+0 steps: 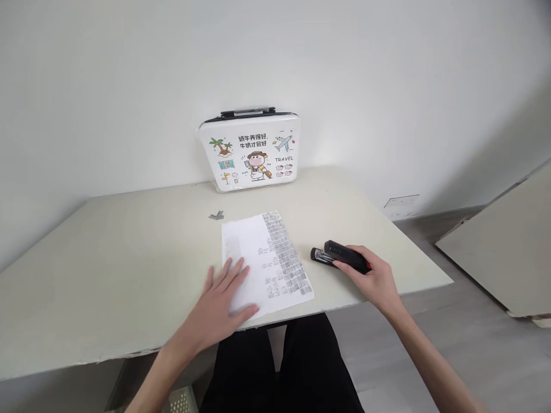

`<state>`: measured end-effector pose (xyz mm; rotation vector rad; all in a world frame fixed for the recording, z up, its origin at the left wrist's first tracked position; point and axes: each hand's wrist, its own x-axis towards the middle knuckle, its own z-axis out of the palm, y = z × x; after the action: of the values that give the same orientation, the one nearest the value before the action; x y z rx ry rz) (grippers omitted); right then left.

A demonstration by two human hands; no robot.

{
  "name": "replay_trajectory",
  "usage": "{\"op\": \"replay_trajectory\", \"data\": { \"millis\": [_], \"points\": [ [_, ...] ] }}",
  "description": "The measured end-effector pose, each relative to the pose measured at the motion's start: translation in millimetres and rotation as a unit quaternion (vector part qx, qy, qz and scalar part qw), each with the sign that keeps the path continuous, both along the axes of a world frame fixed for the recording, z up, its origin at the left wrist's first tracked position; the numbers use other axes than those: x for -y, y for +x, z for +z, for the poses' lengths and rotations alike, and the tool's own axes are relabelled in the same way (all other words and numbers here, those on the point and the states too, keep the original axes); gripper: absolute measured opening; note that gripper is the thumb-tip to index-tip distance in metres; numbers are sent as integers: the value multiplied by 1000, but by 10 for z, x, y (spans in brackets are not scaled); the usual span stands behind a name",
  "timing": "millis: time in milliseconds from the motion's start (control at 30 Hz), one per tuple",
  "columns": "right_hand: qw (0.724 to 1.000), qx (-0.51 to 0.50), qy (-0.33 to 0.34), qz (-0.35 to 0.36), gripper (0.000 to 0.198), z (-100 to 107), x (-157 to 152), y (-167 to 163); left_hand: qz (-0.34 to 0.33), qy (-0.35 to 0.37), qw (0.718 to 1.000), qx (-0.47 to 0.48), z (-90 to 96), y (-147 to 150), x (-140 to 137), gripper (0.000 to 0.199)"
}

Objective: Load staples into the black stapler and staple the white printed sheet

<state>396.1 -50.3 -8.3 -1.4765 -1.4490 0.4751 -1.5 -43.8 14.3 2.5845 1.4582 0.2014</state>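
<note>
My left hand (224, 301) lies flat with spread fingers on the lower left part of a white sheet of paper (247, 246). Small print and a dark patterned band run down the paper's right side. To the right of the sheet, my right hand (374, 275) is closed around the rear of a black stapler (344, 255). The stapler's front end points left toward the paper, apart from it, and its metal inside shows between the two arms. Behind the paper's top left corner lie a few small grey staple strips (216, 215).
A white case (253, 152) with cartoon prints and a black handle stands at the back of the pale table (129, 258), against the wall. The table's front edge runs just above my legs (279, 367). At the far right is a pale panel (503, 246) near the floor.
</note>
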Motion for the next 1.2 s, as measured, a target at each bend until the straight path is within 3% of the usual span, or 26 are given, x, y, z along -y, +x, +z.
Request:
{"op": "replay_trajectory", "data": {
  "millis": [200, 400, 533, 633, 700, 767, 833, 1000, 1100, 1200],
  "points": [
    [998, -27, 30, -53, 40, -44, -13, -4, -44, -19, 999, 17, 21, 705, -103, 81],
    [987, 15, 132, -94, 28, 46, 53, -78, -71, -30, 997, 32, -69, 1499, -491, 85],
    [986, 21, 146, -84, 27, 98, 28, -134, -83, -41, 995, 37, -117, 2114, -722, 92],
    [987, 12, 130, -95, 31, 143, -31, -195, -111, -31, 993, 37, -128, 2484, -800, 80],
    [988, 1, 124, -91, 31, 193, -67, -251, -133, -17, 990, 45, -133, 2556, -801, 67],
    [990, -19, 117, -75, 30, 250, -96, -316, -151, -4, 986, 68, -146, 2420, -786, 60],
    [993, -41, 102, -53, 31, 296, -131, -392, -147, 8, 984, 105, -168, 2079, -790, 59],
    [995, -80, 46, 28, 35, 307, -365, -682, -8, -11, 982, 190, -151, 872, -995, 63],
    [991, -66, 8, 114, 32, 283, -617, -940, 90, -23, 941, 324, -72, 383, -1135, 48],
    [982, -47, -24, 181, 30, 254, -878, -1206, 184, -27, 872, 453, -16, 196, -1198, 33]
  ]
}}
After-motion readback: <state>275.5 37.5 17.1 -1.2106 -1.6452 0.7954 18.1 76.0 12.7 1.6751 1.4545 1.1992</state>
